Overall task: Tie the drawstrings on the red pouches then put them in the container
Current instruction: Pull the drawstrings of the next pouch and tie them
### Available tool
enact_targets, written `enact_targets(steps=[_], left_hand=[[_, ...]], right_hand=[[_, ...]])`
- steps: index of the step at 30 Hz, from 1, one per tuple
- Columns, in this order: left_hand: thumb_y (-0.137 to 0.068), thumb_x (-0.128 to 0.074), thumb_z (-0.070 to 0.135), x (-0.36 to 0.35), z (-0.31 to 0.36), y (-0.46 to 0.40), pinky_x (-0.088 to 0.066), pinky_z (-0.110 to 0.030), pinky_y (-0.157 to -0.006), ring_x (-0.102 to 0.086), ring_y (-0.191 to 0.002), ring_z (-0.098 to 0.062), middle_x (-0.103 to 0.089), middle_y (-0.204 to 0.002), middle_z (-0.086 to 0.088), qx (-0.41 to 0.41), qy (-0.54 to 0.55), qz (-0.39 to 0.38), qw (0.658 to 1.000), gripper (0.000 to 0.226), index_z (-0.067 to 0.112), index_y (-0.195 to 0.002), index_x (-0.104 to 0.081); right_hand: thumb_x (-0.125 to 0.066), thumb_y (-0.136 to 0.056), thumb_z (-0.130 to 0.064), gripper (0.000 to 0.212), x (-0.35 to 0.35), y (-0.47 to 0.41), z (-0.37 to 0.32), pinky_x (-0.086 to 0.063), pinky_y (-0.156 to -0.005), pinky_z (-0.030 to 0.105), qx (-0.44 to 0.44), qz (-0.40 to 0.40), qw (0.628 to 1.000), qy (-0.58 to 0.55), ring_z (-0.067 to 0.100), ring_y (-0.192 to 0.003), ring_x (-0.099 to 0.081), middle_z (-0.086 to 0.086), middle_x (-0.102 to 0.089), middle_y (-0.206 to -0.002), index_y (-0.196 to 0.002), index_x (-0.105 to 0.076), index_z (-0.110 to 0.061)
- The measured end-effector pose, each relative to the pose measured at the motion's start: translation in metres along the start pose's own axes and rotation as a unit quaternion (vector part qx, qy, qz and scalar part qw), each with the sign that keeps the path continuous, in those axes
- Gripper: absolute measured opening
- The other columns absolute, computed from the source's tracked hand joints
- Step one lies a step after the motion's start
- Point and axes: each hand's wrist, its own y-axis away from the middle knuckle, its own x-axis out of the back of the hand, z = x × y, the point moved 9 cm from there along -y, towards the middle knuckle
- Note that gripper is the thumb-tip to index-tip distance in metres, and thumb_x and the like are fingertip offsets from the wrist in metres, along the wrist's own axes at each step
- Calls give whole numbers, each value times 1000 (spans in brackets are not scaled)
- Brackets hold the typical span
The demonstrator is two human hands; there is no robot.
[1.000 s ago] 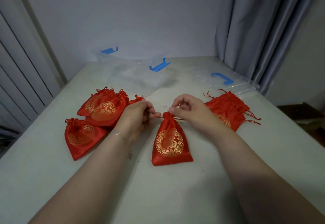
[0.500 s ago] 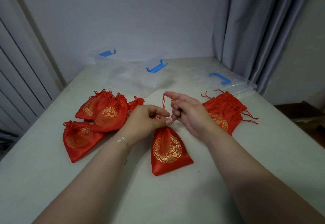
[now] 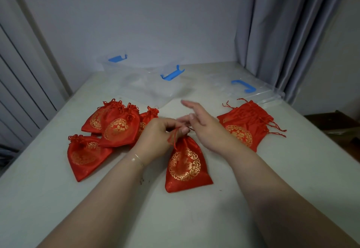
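Our left hand (image 3: pixel 155 138) grip pinches the thin red drawstring (image 3: pixel 174 137) of a gold-patterned red satin pouch (image 3: pixel 185 167); our right hand (image 3: pixel 202 129) fingers spread apart.

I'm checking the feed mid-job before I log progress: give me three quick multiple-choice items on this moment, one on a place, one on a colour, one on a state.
1. Where does the clear container stand?
A. At the table's far side, beyond the pouches
B. On the near edge, by the arms
C. On the floor

2. What colour are the container's latches?
A. Red
B. Blue
C. Gold

3. What is the left hand doing?
A. Lying flat on the table
B. Lifting the container
C. Pinching the drawstring at the neck of the middle pouch

Answers:
1 A: it stands behind the pile of pouches.
2 B: both clips show bright blue.
3 C: its fingers curl round the red cord, while the right hand has its fingers spread.
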Motion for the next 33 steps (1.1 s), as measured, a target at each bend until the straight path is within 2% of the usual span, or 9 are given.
enact_targets(steps=[3, 8, 12, 14, 17, 21, 24, 29, 33], left_hand=[[-81, -67, 24, 4, 2, 1, -51, -19, -70, -64, -71, -2, -71, -71, 9, 10, 73, 13, 997, 7, 27, -78, -72], [-86, -64, 12, 10, 3, 1, -47, -12, -64, -61, -67, 0, -67, -65, 7, 19, 123, 30, 992, 10, 11, -88, -74], [-84, -67, 11, 19, -11, 2, -46, -9, -56, -65, -65, 1, -71, -67, 4, 85, 187, 73, 976, 11, 11, -93, -73], [-82, -68, 11, 21, -19, 1, -48, -10, -58, -66, -67, 0, -73, -70, 0, 115, 205, 79, 969, 11, 10, -93, -73], [-80, -71, 10, 22, -26, 1, -48, -9, -60, -65, -66, 3, -73, -71, 3, 137, 193, 82, 968, 10, 11, -89, -74], [-77, -73, 5, 30, -30, 0, -48, -5, -64, -64, -66, 7, -71, -72, 6, 145, 197, 101, 964, 11, 14, -83, -73], [-76, -73, 1, 32, -21, -1, -47, -6, -62, -62, -60, 4, -68, -70, 2, 106, 157, 88, 978, 12, 9, -85, -72], [-80, -71, 0, 28, -4, -2, -47, -10, -65, -60, -63, 6, -65, -74, 7, 6, 10, 49, 999, 23, 22, -84, -67], [-81, -65, -4, 15, 10, 1, -47, -12, -73, -61, -76, 2, -62, -83, 10, -81, -96, 30, 992, 33, 27, -94, -64]], right_hand=[[-38, -100, -24, 31, -6, -2, 17, -45, -96, 36, -40, -30, 995, 87, 17, -111, -58, 5, -64, -120, -127, -51, -29], [-46, -97, -23, 18, 6, -3, 10, -41, -68, 28, -33, 15, 986, 164, 14, -83, -56, -5, -61, -84, -87, -61, -19], [-47, -97, -32, 29, 32, -1, 4, -49, -70, 32, -36, 115, 990, 75, 13, -77, -57, -11, -59, -76, -76, -61, -20], [-49, -96, -33, 31, 41, 1, 0, -53, -72, 40, -39, 159, 986, 24, 20, -75, -61, -4, -63, -77, -70, -61, -22], [-56, -92, -32, 33, 49, 7, -8, -49, -63, 37, -27, 197, 980, 24, 21, -58, -53, 7, -59, -64, -63, -61, -17], [-62, -78, -22, 31, 57, 7, -5, -52, -63, 42, -43, 206, 978, -3, 12, -55, -46, 5, -54, -55, -58, -54, -1], [-59, -75, -20, 28, 55, 3, 8, -49, -59, 41, -91, 163, 982, 36, 14, -51, -45, -8, -49, -43, -53, -51, -4], [-60, -80, -27, 13, 48, 2, 20, -46, -70, 32, -91, 90, 974, 186, 11, -67, -56, -10, -62, -71, -70, -62, -18], [-56, -91, -15, 19, 31, 0, -12, -42, -75, 11, 16, 78, 993, 88, -1, -87, -58, -17, -65, -94, -98, -70, -25]])
